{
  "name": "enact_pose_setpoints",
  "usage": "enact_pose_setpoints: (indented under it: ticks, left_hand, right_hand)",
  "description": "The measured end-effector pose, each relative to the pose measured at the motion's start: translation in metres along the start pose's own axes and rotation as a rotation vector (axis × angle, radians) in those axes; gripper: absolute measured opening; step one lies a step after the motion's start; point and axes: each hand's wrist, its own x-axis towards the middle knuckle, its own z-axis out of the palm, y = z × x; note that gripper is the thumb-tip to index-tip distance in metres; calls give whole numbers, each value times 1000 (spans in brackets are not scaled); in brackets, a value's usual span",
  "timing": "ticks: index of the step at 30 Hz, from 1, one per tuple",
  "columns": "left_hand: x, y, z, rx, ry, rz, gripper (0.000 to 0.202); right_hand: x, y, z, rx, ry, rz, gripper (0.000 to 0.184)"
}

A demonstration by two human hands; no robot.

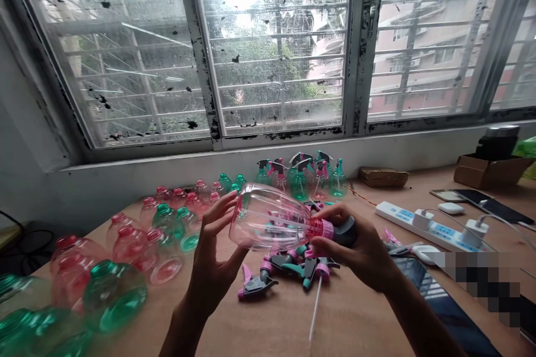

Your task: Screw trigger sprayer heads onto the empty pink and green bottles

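Note:
A clear pink spray bottle (pixel 268 217) is held on its side above the table, base to the left and neck to the right. My left hand (pixel 215 251) grips its base, with the thumb below and the fingers along the far left end. At the neck, my right hand (pixel 352 245) pinches the pink collar (pixel 326 230) of a dark grey spray head (pixel 345 232), which the palm partly hides. A straight tube shows inside the bottle. Beneath it lies a heap of loose spray heads (pixel 304 268) in grey, pink and green, partly covered by the bottle.
Several open pink bottles (pixel 128 242) and green bottles (pixel 113 295) stand on the left. Bottles with spray heads (pixel 299 178) are grouped by the window wall. A power strip (pixel 433 226), a dark tablet-like device (pixel 439 301) and a cardboard box (pixel 481 170) are on the right.

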Motion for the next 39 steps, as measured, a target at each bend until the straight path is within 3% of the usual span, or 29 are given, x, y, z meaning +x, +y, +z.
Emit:
enact_pose_setpoints:
  ticks: [5,10,15,20,26,31,35,39]
  left_hand:
    - [-2,-1,-3,-34,-28,-32,72]
    - [-2,0,-2,-19,4,-8,67]
    - [-1,1,-5,-27,-41,-25,73]
    - [-1,3,-6,-74,-36,-78,60]
    - [1,3,-4,42,-40,12,63]
    - [2,8,-5,87,-89,-54,75]
    - [1,9,-7,89,-94,-117,66]
    - [0,6,-5,49,-81,-86,62]
  right_hand:
    - [2,-4,1,-92,19,-52,29]
    - [-2,-2,0,77,-69,75,34]
    - [-2,-2,-1,79,-78,40,27]
    - [-1,-2,1,42,-90,28,26]
    - [-3,-1,0,139,-87,85,30]
    - [0,-1,1,31,-75,27,30]
    - [2,2,2,-128,-45,-40,26]
    - [0,3,-1,-15,-82,28,28]
